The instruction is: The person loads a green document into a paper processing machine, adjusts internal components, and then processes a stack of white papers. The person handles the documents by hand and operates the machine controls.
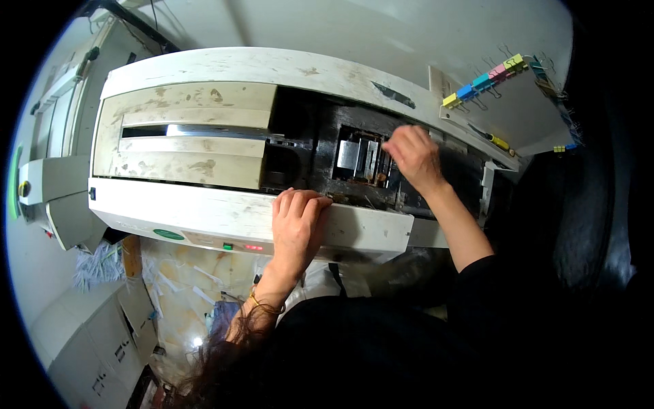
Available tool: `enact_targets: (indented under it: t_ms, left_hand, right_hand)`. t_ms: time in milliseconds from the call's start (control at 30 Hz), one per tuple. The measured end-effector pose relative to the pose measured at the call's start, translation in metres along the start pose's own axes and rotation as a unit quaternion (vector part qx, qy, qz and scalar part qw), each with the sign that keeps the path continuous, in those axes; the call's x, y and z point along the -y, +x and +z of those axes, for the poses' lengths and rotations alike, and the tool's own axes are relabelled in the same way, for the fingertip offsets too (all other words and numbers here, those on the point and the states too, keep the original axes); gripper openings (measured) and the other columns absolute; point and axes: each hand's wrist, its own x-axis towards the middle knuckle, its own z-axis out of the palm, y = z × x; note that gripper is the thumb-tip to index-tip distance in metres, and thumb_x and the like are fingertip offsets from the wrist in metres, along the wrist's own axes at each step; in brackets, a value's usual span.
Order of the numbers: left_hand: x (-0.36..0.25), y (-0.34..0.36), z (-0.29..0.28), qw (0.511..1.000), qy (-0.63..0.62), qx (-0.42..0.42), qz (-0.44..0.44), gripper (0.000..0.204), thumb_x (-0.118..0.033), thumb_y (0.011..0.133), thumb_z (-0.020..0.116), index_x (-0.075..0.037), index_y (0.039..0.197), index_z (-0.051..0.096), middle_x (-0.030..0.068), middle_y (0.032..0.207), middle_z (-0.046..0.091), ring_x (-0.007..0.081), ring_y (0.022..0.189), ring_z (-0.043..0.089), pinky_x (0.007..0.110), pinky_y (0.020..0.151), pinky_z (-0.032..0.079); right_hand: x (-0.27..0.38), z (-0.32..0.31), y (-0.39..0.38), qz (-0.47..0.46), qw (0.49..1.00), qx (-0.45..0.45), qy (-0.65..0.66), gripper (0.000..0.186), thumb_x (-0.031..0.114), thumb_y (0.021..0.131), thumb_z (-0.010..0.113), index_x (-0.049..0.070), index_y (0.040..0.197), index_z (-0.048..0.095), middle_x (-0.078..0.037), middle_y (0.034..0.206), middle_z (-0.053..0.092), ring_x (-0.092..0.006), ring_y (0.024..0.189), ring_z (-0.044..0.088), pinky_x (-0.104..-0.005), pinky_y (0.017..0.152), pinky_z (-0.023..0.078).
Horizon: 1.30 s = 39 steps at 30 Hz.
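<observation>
A large off-white machine (204,204) with stained flat covers fills the middle of the view. My left hand (297,221) lies palm down on its front edge, fingers together, gripping nothing. My right hand (413,155) reaches into the dark open bay (320,157) on the machine's right side. Its fingers are bent next to a small metal mechanism (359,158). Whether they pinch anything there is hidden by the back of the hand.
Coloured binder clips (485,81) line the edge of a white board at the upper right, with a yellow-handled tool (499,142) below them. A pale cabinet (95,341) stands lower left, and paper scraps (184,286) litter the floor beneath the machine.
</observation>
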Motion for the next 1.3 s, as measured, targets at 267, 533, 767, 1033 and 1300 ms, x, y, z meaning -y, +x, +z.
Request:
enact_targets:
  t_ms: [267,533,767,1033,1300]
  left_hand:
    - [-0.006,-0.002,-0.002,1.0,-0.023,-0.008,-0.005,0.025,-0.002,0.074,0.066,-0.009,0.098,0.063,0.0062,0.098,0.06,0.029,0.096,0.055,0.043,0.09,0.043]
    - [-0.001,-0.008,-0.003,0.999,-0.038,-0.002,-0.01,0.027,-0.002,0.072,0.068,-0.009,0.098,0.063,0.0072,0.1,0.06,0.0294,0.097,0.056,0.044,0.093,0.043]
    - [0.01,-0.007,-0.021,1.0,0.012,-0.02,-0.021,0.029,0.001,0.069,0.069,-0.008,0.096,0.063,0.0072,0.1,0.061,0.0293,0.1,0.056,0.041,0.09,0.044]
    - [0.035,-0.022,-0.054,0.992,0.096,-0.03,-0.074,0.023,0.0,0.075,0.066,-0.008,0.097,0.064,0.0089,0.104,0.06,0.032,0.107,0.052,0.042,0.092,0.042]
    - [0.034,-0.035,-0.043,0.983,0.123,0.008,-0.138,0.034,-0.009,0.079,0.067,-0.012,0.113,0.062,0.0146,0.129,0.045,0.0357,0.124,0.039,0.047,0.105,0.031]
  right_hand:
    - [-0.038,0.008,0.051,0.068,0.992,-0.079,-0.076,0.027,0.018,0.081,0.07,0.006,0.102,0.06,-0.01,0.109,0.06,-0.03,0.103,0.055,-0.0385,0.087,0.043]
    - [-0.022,-0.009,0.031,0.228,0.952,-0.047,0.197,0.02,0.016,0.09,0.06,0.003,0.095,0.046,-0.013,0.079,0.054,-0.0294,0.074,0.056,-0.0403,0.068,0.046]
    - [-0.032,0.008,-0.085,0.485,0.822,0.1,0.282,0.028,0.031,0.099,0.048,0.004,0.103,0.044,-0.007,0.079,0.052,-0.0162,0.073,0.052,-0.0329,0.069,0.044]
    - [-0.012,0.017,-0.126,0.619,0.649,0.05,0.439,0.027,0.016,0.093,0.058,-0.002,0.114,0.058,-0.006,0.089,0.064,-0.0103,0.078,0.059,-0.0239,0.064,0.048]
    - [-0.005,0.015,-0.128,0.66,0.635,0.098,0.391,0.027,0.015,0.084,0.066,0.0,0.107,0.065,-0.006,0.093,0.065,-0.0142,0.079,0.061,-0.0283,0.057,0.053]
